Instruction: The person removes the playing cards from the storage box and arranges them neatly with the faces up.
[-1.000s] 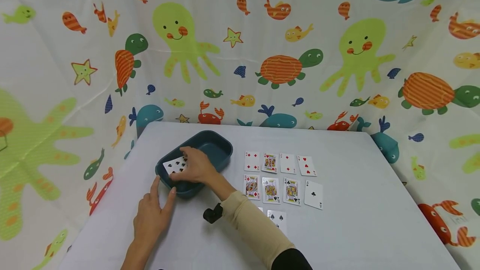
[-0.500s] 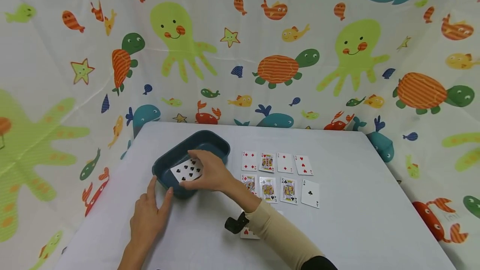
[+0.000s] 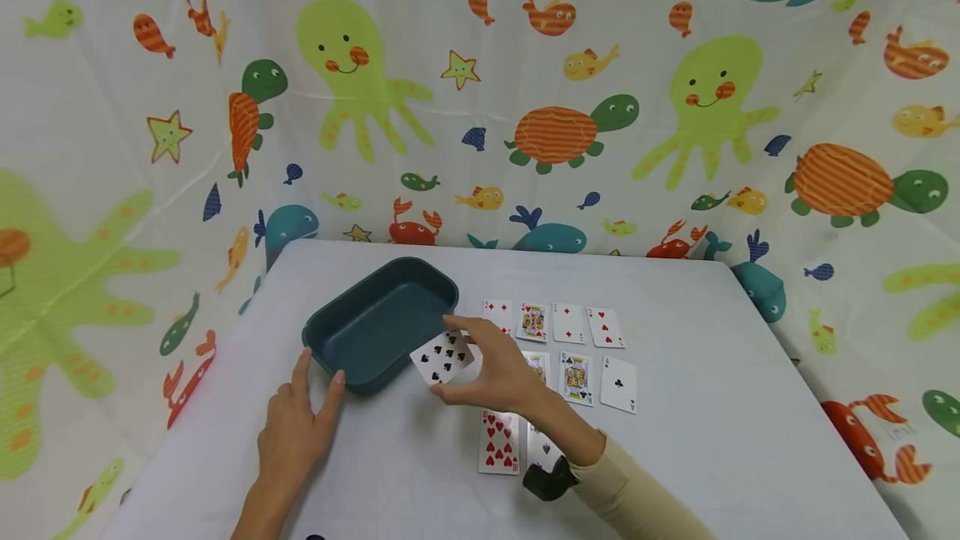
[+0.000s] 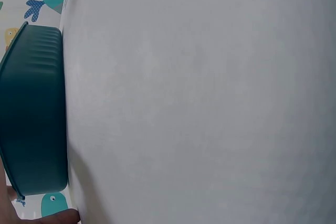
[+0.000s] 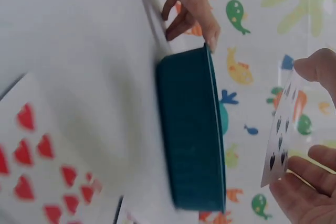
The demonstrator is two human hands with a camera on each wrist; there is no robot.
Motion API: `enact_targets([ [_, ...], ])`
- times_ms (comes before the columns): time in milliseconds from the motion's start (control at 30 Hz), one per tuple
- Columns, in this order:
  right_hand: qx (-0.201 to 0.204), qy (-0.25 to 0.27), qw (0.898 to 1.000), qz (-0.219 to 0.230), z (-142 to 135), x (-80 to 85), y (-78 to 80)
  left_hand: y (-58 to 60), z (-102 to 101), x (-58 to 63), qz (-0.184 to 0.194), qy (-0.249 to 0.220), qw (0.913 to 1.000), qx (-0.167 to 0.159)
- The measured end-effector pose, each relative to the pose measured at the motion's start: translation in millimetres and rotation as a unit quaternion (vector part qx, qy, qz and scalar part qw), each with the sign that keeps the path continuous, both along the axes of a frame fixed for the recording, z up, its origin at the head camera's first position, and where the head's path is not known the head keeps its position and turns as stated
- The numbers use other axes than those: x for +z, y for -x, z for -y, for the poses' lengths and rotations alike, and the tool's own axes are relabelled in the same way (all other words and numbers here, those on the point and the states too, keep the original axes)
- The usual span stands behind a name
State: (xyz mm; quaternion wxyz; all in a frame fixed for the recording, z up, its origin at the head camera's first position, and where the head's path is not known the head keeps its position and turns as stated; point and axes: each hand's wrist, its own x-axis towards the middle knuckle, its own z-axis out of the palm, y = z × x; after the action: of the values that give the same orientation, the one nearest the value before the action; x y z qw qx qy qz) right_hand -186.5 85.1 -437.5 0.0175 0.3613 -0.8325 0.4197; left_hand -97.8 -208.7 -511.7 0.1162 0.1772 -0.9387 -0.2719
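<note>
My right hand (image 3: 498, 369) pinches a playing card (image 3: 437, 359) with black spades between thumb and fingers, just off the near right corner of a dark teal plastic tub (image 3: 382, 323). In the right wrist view the card (image 5: 281, 129) appears nearly edge-on, spanning from thumb to fingertips. The inside of the tub shows bare. My left hand (image 3: 292, 432) touches the tub's near left end with its thumb and a finger, the other fingers loosely bent. Below the right hand, a ten of hearts (image 3: 498, 447) lies face up beside a spade card (image 3: 542, 448) partly covered by the wrist camera.
Several face-up cards lie in two rows to the right, among them a red king (image 3: 533, 322), a black king (image 3: 576, 377) and an ace of clubs (image 3: 618, 384). A white cloth covers the table (image 3: 697, 440); a sea-animal curtain (image 3: 480, 23) hangs behind it.
My right hand has lifted the spade card out of the tub and carried it right, past the rim. The left hand stays at the tub's end.
</note>
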Motion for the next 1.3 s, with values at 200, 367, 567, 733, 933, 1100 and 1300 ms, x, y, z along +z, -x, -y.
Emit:
enact_targets([
  [200, -0.041, -0.002, 0.999, -0.002, -45.0, -7.8, -10.3, 0.9, -0.2, 0.8, 0.007, -0.003, 1.0000, -0.004],
  [367, -0.057, -0.019, 0.998, -0.016, -75.2, -15.1, -20.2, 1.3, 0.0, 1.4, 0.004, -0.005, 1.0000, -0.002],
  [567, -0.069, -0.025, 0.997, -0.032, -103.5, -22.4, -32.7, 1.1, 0.0, 2.1, 0.001, -0.007, 1.0000, -0.005],
  [733, -0.081, -0.036, 0.995, -0.044, -124.7, -27.6, -41.1, 0.4, -0.2, 3.2, -0.001, -0.008, 0.9999, -0.006],
  [933, -0.074, -0.059, 0.992, -0.085, -147.8, -34.5, -46.0, 1.0, -0.1, 3.1, 0.000, -0.006, 1.0000, -0.004],
  [1100, -0.058, -0.088, 0.988, -0.112, -165.1, -38.7, -49.0, 2.3, -0.3, 1.8, -0.006, -0.004, 1.0000, -0.004],
  [1300, -0.044, -0.148, 0.983, -0.095, -180.6, -42.1, -52.0, 2.6, 0.0, 1.7, -0.010, -0.003, 0.9999, -0.008],
])
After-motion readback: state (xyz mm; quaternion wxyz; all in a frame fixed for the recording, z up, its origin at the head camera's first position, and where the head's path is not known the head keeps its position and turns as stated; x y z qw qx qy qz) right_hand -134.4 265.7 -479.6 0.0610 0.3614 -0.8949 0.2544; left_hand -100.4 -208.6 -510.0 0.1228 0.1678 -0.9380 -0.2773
